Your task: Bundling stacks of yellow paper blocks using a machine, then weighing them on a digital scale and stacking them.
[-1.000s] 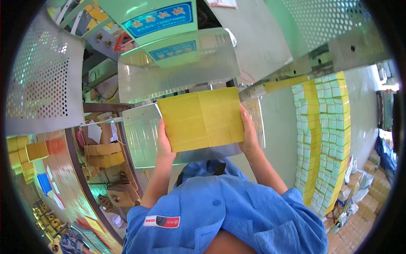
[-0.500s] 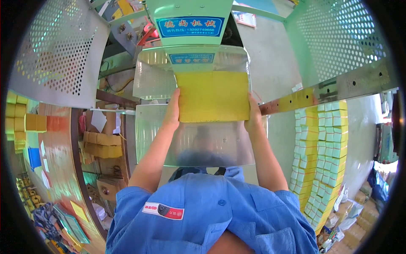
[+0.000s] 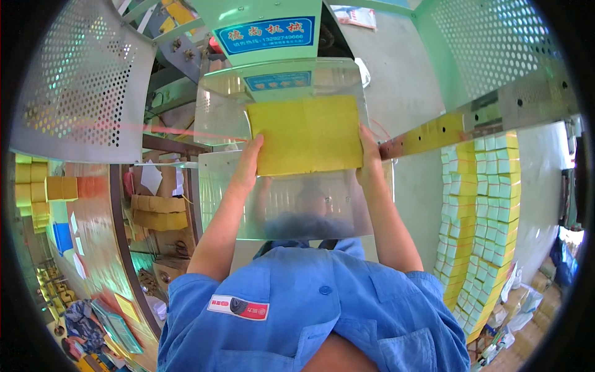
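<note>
A yellow rectangular package (image 3: 304,136) with a flat top lies between my two hands, over the shiny metal table (image 3: 291,214) of a green machine. My left hand (image 3: 250,158) presses against its left side and my right hand (image 3: 370,158) against its right side. Most of the fingers are hidden behind or beneath the package. Left of it runs a blurred reddish strap (image 3: 180,129), and a thin red loop (image 3: 381,131) shows by my right hand.
Perforated guards (image 3: 80,93) flank the machine. A drilled metal bar (image 3: 458,124) juts in at right. Stacked yellow-and-white bundles (image 3: 477,229) stand right of me. On the left are a wooden table (image 3: 99,229) and brown packages (image 3: 160,212).
The package and both hands have shifted slightly left, and the package tilts a little. A blurred reddish strap now shows to its left. The whole view has turned slightly.
</note>
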A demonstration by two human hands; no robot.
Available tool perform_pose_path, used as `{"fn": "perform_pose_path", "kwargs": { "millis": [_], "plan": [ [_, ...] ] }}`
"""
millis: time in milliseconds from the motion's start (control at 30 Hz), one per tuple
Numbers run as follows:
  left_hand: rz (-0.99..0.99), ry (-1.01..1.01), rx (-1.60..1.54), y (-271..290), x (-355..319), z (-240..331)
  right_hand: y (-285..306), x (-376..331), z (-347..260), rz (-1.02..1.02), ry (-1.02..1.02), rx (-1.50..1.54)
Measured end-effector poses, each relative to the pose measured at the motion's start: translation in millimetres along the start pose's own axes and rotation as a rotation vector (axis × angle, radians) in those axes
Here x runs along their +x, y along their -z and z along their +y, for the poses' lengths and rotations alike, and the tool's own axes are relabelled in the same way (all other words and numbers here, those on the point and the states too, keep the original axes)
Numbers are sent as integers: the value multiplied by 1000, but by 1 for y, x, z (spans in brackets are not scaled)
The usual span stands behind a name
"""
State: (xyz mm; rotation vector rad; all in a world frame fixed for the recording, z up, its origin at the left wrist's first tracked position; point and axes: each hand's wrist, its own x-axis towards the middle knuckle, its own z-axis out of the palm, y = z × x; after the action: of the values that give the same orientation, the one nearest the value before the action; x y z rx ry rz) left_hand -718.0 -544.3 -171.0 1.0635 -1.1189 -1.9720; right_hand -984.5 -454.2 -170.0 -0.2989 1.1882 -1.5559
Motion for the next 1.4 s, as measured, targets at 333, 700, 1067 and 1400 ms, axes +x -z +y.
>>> {"fn": "perform_pose_path", "kwargs": {
  "millis": [333,700,1067,1400],
  "plan": [
    [33,42,-15,-9,5,-2,11,-6,-2,-4,-43,62],
    [94,51,15,-31,9,-3,31,15,16,-31,-88,1],
    [109,31,-28,-38,10,-7,28,5,19,54,36,-26],
    [46,95,-352,67,-98,-22,0,-87,76,-12,-161,125]
  ]
}}
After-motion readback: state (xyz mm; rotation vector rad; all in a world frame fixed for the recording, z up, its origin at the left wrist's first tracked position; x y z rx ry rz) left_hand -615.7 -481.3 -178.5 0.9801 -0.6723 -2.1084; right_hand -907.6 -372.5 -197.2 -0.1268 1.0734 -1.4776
